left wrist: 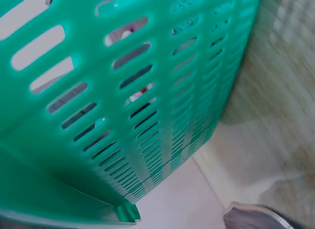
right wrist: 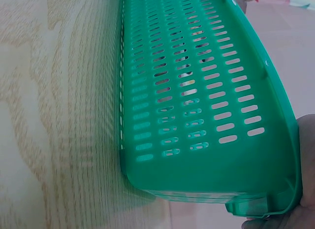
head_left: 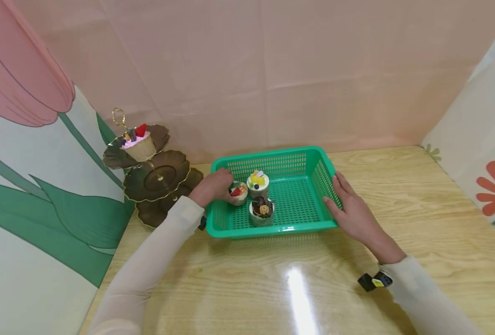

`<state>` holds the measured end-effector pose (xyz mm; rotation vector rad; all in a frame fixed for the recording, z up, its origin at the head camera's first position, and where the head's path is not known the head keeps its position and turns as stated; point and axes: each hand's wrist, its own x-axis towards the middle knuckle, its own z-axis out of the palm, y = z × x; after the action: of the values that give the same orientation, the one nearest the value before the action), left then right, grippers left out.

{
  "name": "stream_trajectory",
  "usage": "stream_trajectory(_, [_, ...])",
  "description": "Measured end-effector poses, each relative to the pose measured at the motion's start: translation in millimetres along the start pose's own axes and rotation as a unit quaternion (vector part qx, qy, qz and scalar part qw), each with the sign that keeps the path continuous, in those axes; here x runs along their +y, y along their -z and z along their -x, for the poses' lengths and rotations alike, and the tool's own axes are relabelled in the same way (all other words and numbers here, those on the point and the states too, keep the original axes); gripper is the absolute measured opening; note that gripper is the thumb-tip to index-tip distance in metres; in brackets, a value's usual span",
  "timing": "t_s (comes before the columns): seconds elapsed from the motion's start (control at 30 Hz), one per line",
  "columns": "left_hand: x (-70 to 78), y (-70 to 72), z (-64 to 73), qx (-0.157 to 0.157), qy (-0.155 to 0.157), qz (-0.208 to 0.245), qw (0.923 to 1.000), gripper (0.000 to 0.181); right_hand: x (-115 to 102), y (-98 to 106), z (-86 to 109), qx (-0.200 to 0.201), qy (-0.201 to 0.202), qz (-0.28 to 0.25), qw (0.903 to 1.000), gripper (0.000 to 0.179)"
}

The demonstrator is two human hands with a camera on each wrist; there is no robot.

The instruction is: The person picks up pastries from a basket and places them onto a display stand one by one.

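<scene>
Left of frame centre, the strawberry-topped cupcake [head_left: 238,191] pinched by the left hand [head_left: 216,184] should be held level; at right, the basket [head_left: 247,232] is clasped by the right hand [head_left: 353,210]

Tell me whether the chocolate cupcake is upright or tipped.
Upright: in the head view, the chocolate cupcake stands in the green basket, dark topping above its cup.

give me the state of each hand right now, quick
Left hand: closed, seemingly holding the strawberry-topped cupcake.
Right hand: closed, gripping the green basket by its right end.
</scene>
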<state>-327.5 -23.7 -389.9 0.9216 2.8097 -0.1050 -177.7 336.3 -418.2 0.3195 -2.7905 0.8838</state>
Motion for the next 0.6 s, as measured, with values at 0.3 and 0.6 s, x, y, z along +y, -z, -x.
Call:
stream_trajectory(0.3, [-0.9, -1.0, 2.8, 0.029, -0.017, 0.023, 0.9992, 0.064, 2.1, -0.2, -0.4, 0.004, 0.010, -0.008, 0.9999, 0.070])
stream_trajectory(0.6, [-8.5, -9.8, 1.5, 0.069, -0.053, 0.059, 0.9945, 0.065, 1.3, -1.0, -1.4, 0.004, 0.006, -0.006, 1.0000, 0.070])
